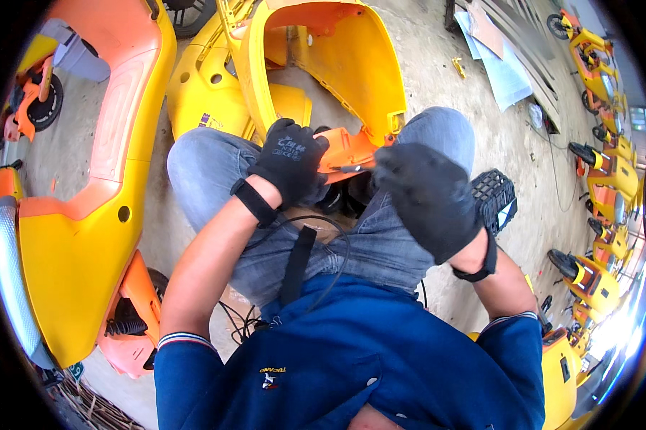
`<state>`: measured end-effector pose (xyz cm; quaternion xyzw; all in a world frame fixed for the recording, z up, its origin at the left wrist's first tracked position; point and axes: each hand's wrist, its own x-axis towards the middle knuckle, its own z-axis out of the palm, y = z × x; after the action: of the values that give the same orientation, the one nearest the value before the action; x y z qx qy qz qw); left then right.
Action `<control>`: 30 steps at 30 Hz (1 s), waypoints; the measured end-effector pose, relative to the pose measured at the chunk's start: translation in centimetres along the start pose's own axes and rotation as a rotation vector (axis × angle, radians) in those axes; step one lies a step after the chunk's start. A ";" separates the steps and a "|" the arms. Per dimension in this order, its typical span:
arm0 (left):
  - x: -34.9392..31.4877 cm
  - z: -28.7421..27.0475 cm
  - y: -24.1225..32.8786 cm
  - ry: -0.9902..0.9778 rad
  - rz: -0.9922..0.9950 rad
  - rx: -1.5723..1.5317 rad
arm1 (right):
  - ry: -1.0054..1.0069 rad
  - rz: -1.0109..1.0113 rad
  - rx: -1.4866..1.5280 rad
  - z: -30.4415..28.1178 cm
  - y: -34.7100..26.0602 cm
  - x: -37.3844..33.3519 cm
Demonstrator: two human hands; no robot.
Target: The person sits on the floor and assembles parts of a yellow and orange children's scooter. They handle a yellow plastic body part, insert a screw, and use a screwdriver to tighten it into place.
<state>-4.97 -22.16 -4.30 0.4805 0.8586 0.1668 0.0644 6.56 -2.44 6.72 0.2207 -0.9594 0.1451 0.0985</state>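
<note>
A yellow scooter body panel, shaped like a hoop, stands in front of my knees. Its orange lower piece lies between my hands. My left hand, in a black glove, is closed on the left side of that orange piece. My right hand, also gloved in black, is curled into a fist just right of it, its fingertips smeared by motion. From that fist a slim grey rod-like tool reaches across the orange piece; its handle is hidden by the glove.
A big yellow and orange scooter body stands close on my left. Another yellow panel lies behind the hoop. A black plastic basket sits by my right knee. Cables trail near my lap. Yellow scooters line the far right.
</note>
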 end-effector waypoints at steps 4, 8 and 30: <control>0.0 -0.3 0.2 0.048 0.041 0.009 | 0.111 0.705 0.450 -2.4 1.1 1.4; 0.0 -0.5 0.4 0.041 0.036 0.031 | 0.331 0.923 1.029 -2.4 2.9 0.5; 0.8 -0.4 -3.7 0.207 -0.912 -0.546 | 0.280 0.870 1.817 2.8 3.7 2.6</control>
<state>-8.50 -23.36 -5.21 0.0059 0.9073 0.3855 0.1681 2.25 -1.17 3.85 -0.1753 -0.4631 0.8669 -0.0565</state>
